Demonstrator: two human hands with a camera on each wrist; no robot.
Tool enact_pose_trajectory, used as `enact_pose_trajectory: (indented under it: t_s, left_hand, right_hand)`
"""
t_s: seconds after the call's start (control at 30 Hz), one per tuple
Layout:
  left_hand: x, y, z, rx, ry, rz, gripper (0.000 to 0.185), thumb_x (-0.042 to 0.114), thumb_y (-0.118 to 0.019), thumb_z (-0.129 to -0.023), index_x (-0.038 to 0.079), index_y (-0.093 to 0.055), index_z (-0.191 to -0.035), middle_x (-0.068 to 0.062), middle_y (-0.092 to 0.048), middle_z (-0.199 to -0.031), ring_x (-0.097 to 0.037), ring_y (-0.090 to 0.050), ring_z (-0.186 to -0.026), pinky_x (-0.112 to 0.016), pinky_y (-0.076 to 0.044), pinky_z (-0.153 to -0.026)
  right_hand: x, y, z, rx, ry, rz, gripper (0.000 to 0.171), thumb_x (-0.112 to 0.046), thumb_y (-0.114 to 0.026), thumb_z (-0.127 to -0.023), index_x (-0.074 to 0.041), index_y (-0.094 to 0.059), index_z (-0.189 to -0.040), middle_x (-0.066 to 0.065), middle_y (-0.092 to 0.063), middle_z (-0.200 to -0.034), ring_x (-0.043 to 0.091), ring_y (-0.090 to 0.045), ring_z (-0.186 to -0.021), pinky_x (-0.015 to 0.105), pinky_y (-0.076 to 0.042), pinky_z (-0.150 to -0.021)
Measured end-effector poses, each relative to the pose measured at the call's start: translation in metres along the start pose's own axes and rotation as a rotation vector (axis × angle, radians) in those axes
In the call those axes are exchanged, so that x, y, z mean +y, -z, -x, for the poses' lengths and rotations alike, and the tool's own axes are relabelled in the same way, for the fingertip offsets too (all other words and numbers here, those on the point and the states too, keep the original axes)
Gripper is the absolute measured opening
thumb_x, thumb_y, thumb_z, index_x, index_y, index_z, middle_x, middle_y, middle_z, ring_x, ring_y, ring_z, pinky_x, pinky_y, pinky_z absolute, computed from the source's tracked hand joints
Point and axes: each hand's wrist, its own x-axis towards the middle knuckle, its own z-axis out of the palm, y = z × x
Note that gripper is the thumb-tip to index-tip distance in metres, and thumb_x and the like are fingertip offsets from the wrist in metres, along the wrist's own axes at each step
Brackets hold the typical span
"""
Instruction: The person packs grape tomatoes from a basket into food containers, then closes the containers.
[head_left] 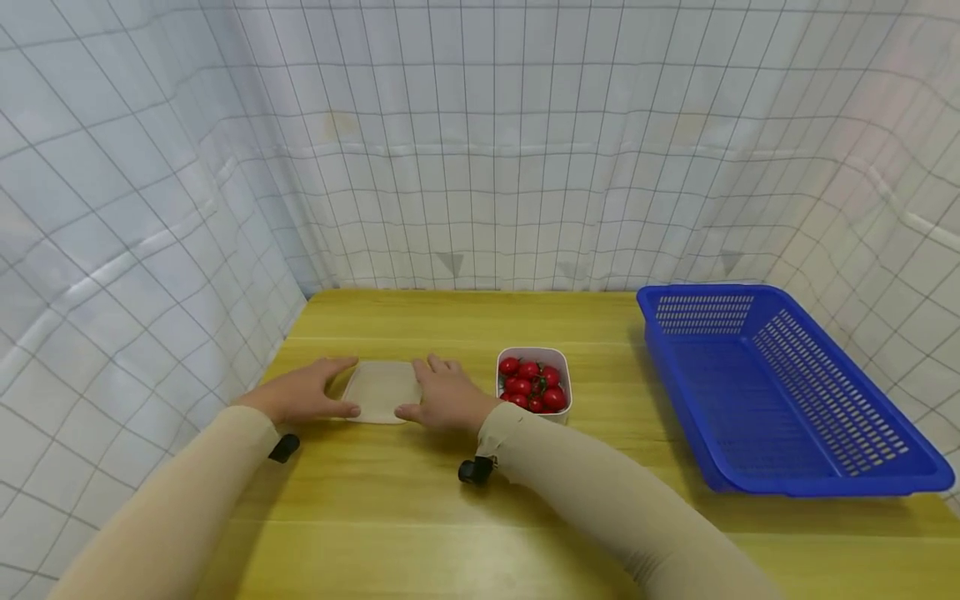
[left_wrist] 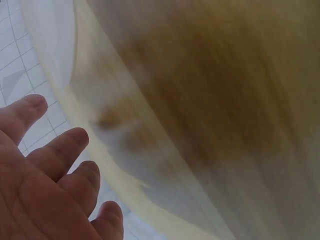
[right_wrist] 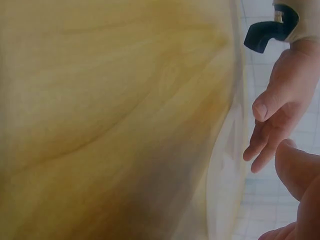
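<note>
A flat, pale, translucent square piece, lid-like in shape, lies on the table between the two hands. At its left edge is my left hand, thumb and fingers spread apart. My right hand is at its right edge, fingers extended and thumb toward the near corner. Whether either hand touches the piece is hard to tell. In the left wrist view the left hand's fingers hold nothing visible. Part of the pale piece shows in the right wrist view. Right of the right hand stands a small white box with red cherry tomatoes.
A large blue plastic basket with slotted sides stands on the right of the yellow wood-grain table. White grid-patterned sheeting encloses the back and both sides.
</note>
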Motion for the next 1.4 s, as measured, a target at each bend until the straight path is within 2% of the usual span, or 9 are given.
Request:
enact_pose_trajectory:
  t_s: [0.13, 0.27, 0.37, 0.5, 0.7, 1.0, 1.4]
  left_hand:
    - [-0.001, -0.003, -0.001, -0.011, 0.007, -0.001, 0.107, 0.065, -0.075, -0.089, 0.005, -0.029, -0.166, -0.033, -0.027, -0.168, -0.059, -0.024, -0.153, -0.074, -0.026, -0.121]
    - [-0.001, -0.005, 0.0, -0.018, 0.023, -0.013, 0.106, 0.063, -0.076, -0.088, 0.005, -0.033, -0.165, -0.035, -0.025, -0.167, -0.062, -0.018, -0.153, -0.077, -0.023, -0.12]
    - [-0.001, -0.006, 0.001, -0.023, 0.036, -0.014, 0.104, 0.062, -0.077, -0.087, 0.006, -0.035, -0.164, -0.035, -0.025, -0.167, -0.064, -0.017, -0.152, -0.079, -0.021, -0.119]
    - [-0.002, -0.007, 0.003, -0.024, 0.042, -0.022, 0.105, 0.063, -0.078, -0.086, 0.008, -0.035, -0.164, -0.035, -0.026, -0.167, -0.066, -0.018, -0.151, -0.081, -0.022, -0.117]
    - [-0.002, -0.008, 0.002, -0.017, 0.035, -0.043, 0.107, 0.064, -0.08, -0.084, 0.008, -0.036, -0.164, -0.036, -0.027, -0.166, -0.071, -0.023, -0.146, -0.084, -0.027, -0.111]
    - [-0.002, -0.007, 0.003, 0.019, 0.019, -0.048, 0.104, 0.063, -0.079, -0.086, 0.006, -0.037, -0.163, -0.037, -0.028, -0.165, -0.068, -0.022, -0.148, -0.083, -0.025, -0.114]
    - [-0.002, -0.005, 0.0, -0.001, 0.033, -0.037, 0.107, 0.063, -0.082, -0.082, 0.008, -0.039, -0.163, -0.037, -0.025, -0.166, -0.072, -0.022, -0.146, -0.083, -0.027, -0.112]
  right_hand:
    - [0.004, -0.009, -0.008, -0.008, -0.043, 0.038, 0.088, -0.06, -0.058, -0.102, -0.012, -0.025, -0.168, 0.013, -0.026, -0.174, 0.033, -0.026, -0.16, 0.044, -0.026, -0.131]
    - [0.008, -0.015, -0.011, -0.015, -0.049, 0.096, 0.088, -0.061, -0.056, -0.103, -0.011, -0.025, -0.168, 0.012, -0.029, -0.173, 0.031, -0.028, -0.16, 0.044, -0.024, -0.132]
    - [0.01, -0.019, -0.011, -0.028, -0.06, 0.092, 0.088, -0.061, -0.058, -0.102, -0.013, -0.027, -0.168, 0.011, -0.03, -0.173, 0.033, -0.028, -0.16, 0.046, -0.023, -0.132]
    - [0.011, -0.02, -0.01, -0.042, -0.082, 0.058, 0.086, -0.061, -0.06, -0.101, -0.015, -0.03, -0.167, 0.009, -0.031, -0.173, 0.036, -0.028, -0.159, 0.05, -0.023, -0.132]
    - [0.013, -0.021, -0.009, -0.048, -0.095, 0.088, 0.084, -0.061, -0.057, -0.102, -0.017, -0.029, -0.168, 0.008, -0.028, -0.174, 0.036, -0.027, -0.159, 0.053, -0.021, -0.131]
    - [0.008, -0.017, -0.009, -0.055, -0.093, 0.105, 0.084, -0.062, -0.054, -0.103, -0.017, -0.028, -0.168, 0.004, -0.025, -0.176, 0.036, -0.023, -0.161, 0.053, -0.019, -0.132]
    - [0.006, -0.017, -0.011, -0.053, -0.076, 0.123, 0.081, -0.06, -0.053, -0.105, -0.017, -0.028, -0.168, 0.002, -0.026, -0.176, 0.034, -0.023, -0.161, 0.053, -0.019, -0.132]
